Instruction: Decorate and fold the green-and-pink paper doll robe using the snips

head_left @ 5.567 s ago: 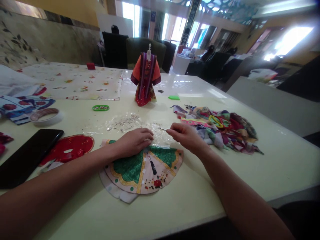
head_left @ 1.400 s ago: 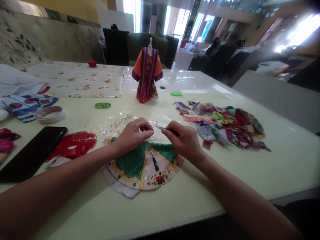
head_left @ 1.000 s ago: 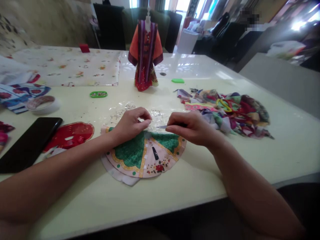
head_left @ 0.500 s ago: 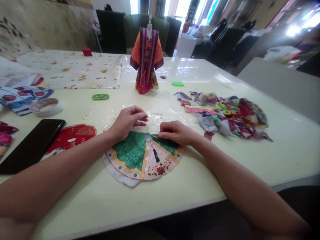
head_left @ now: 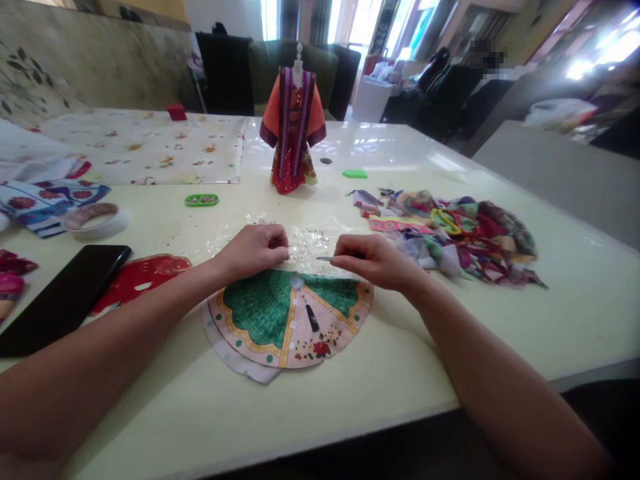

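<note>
Right hand (head_left: 373,259) is pinching a thin metal tool (head_left: 324,258), tip pointing at left hand (head_left: 255,248). Its fingers are curling in, possibly on a bead, can't tell. Both are working at the apex of the fan-shaped skirt piece (head_left: 287,319), which is lying flat by the surface's (head_left: 400,360) near edge: green-pink print, scalloped, stiff-looking. I'm advising planted wrists and a low tip.

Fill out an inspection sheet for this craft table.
Surface: pale table, glossy.
Job's things: fan-shaped cloth lying flat; clear sheet of tiny beads behind it; thin metal tool.
Clutter: scrap pile, doll robe upright on a stand, phone, tape roll, red cutout.
Hands: left hand curled at the cloth's top edge, grip unclear; right hand pinches the tool.
Cables: nothing seen.
Surroundings: dark chairs, bright windows.
</note>
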### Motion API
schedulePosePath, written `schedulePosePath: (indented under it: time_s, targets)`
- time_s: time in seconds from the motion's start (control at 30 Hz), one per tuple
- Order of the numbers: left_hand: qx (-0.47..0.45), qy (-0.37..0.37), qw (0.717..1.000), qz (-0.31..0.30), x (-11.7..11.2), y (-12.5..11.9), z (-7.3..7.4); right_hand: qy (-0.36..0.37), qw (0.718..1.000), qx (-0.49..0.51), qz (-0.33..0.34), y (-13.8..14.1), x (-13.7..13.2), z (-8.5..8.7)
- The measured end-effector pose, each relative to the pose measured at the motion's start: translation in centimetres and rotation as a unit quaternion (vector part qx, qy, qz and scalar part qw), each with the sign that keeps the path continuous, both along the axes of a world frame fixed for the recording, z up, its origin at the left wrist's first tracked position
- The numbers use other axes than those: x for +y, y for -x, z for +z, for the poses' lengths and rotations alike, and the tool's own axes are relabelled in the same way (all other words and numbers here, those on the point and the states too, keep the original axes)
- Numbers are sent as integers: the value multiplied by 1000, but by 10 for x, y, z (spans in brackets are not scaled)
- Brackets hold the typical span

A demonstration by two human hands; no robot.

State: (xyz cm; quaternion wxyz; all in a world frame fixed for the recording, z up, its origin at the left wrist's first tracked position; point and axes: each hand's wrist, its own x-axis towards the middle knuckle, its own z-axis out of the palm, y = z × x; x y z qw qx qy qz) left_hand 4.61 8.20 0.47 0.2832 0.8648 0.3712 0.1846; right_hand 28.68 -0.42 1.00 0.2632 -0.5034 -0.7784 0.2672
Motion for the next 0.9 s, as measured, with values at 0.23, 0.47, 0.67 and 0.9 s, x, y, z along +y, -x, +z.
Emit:
schedulePosePath:
  time_s: [0.23,0.47,0.67,0.9]
  targets:
    - [-68,-55,996,-18,-5,-1,1,-41,991,-127,13,-2,-11,17]
    - [-98,-58,989,-94,-16,-1,14,-12,965,-250,84,7,-20,25]
    - [-75,61,987,-128,-32,-6,19,6,951,-291,107,15,-25,29]
    - [-18,48,984,-169,-57,3,17,3,941,-317,119,24,-30,28]
